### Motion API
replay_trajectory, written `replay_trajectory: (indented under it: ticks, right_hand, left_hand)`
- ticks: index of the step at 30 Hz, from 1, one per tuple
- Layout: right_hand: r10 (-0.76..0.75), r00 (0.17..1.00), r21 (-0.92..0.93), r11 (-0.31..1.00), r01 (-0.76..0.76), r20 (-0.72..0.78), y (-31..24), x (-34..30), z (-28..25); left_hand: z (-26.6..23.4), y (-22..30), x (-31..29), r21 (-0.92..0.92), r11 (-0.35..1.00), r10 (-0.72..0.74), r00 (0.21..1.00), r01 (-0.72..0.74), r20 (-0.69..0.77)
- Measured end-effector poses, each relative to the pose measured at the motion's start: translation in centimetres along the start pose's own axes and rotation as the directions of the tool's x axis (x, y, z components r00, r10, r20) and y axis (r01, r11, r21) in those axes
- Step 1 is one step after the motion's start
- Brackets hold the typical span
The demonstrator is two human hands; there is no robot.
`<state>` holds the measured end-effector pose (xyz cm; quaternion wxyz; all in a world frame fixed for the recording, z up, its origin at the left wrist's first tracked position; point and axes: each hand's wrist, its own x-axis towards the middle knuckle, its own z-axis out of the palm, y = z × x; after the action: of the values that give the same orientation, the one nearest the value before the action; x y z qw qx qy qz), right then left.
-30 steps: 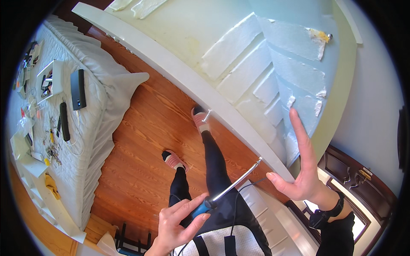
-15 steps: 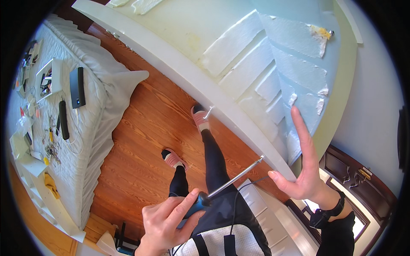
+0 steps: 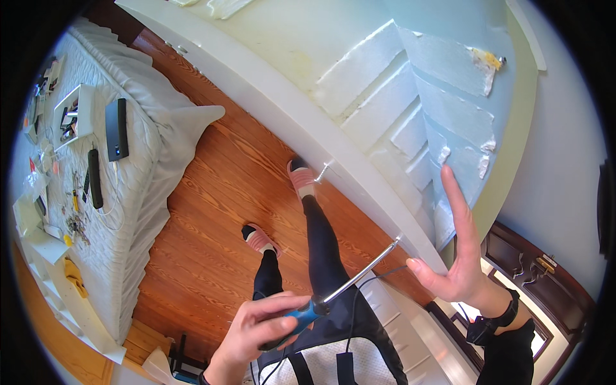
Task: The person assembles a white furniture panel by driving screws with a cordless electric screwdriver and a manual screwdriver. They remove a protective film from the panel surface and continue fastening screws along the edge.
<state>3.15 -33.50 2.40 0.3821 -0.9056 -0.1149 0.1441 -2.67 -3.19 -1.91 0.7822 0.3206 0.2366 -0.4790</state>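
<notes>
My left hand (image 3: 266, 321) is closed round the blue and black handle of a screwdriver (image 3: 362, 273). Its long metal shaft slants up to the right, and the tip meets a small screw (image 3: 399, 239) at the edge of a white panel (image 3: 269, 96). Another screw (image 3: 323, 171) sticks out of the same edge, farther left. My right hand (image 3: 455, 256) is at the panel's near end, index finger stretched along the inner side and thumb apart near the outer edge. Its other fingers are hidden. Strips of white foam (image 3: 378, 96) line the panel's pale inner face.
On the left stands a bed with a white quilted cover (image 3: 144, 192). It bears a white box of small items (image 3: 75, 119), a black flat case (image 3: 117, 130) and loose hardware. Wooden flooring (image 3: 205, 224) lies below; a dark door (image 3: 539, 269) is at right.
My left hand has turned on the screwdriver handle and moved slightly right, its fingers lying differently. The panel appears shifted a little to the right in view. My right hand keeps its pose.
</notes>
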Motion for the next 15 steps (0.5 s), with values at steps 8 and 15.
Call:
replay_trajectory:
  ticks: [8, 15]
  right_hand:
    - [0.114, 0.985, -0.093, 0.99, -0.102, 0.133, -0.2, -0.5, -0.8]
    - [0.106, 0.991, 0.135, 0.984, -0.117, 0.083, -0.1, 0.0, -0.7]
  left_hand:
    - [-0.6, -5.1, 0.0, -0.659, 0.325, -0.371, 0.732, 0.678, 0.571]
    - [0.0, -3.3, -0.2, -0.551, 0.609, -0.433, 0.822, 0.57, 0.371]
